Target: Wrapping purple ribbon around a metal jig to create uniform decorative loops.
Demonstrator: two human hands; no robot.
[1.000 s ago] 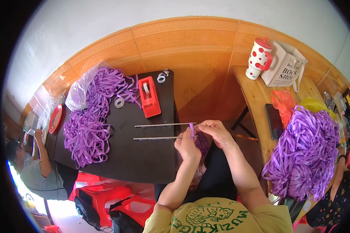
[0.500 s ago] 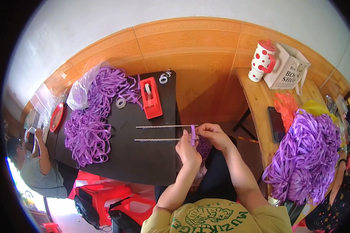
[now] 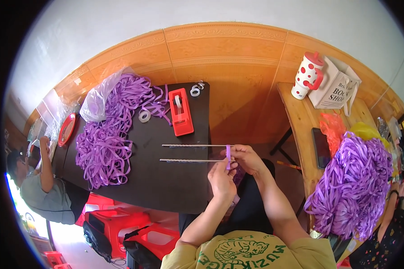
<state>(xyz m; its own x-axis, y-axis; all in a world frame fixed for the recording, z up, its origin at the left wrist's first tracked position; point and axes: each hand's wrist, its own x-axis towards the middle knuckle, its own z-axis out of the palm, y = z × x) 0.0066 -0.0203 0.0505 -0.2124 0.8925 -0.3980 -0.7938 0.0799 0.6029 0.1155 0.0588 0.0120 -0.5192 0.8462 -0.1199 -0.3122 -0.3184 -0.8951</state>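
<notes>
Two thin metal rods (image 3: 191,160) with twisted shafts stick out side by side over the black table (image 3: 166,190). Near their right ends a narrow purple ribbon (image 3: 228,154) passes across both. My left hand (image 3: 222,180) is closed, its fingertips pinching around the ribbon's lower end by the nearer rod. Just right of the ribbon, my right hand (image 3: 248,159) is closed too, with thumb and fingers pressed together between the rod ends. The fingers partly hide the ribbon and the rod tips. Some more purple ribbon lies below my hands, above my lap.
Purple ribbon heaps (image 3: 105,154) cover the black table's left; a red tape dispenser (image 3: 180,114) and tape rolls (image 3: 144,116) stand near. On the wooden table (image 3: 296,105) are a spotted tumbler (image 3: 307,76), paper bag, phone and big ribbon pile (image 3: 350,193). Red stools; people either side.
My left fingers have shifted to the ribbon's lower end, and my right fingers have come in closer to the ribbon. The whole view has moved slightly.
</notes>
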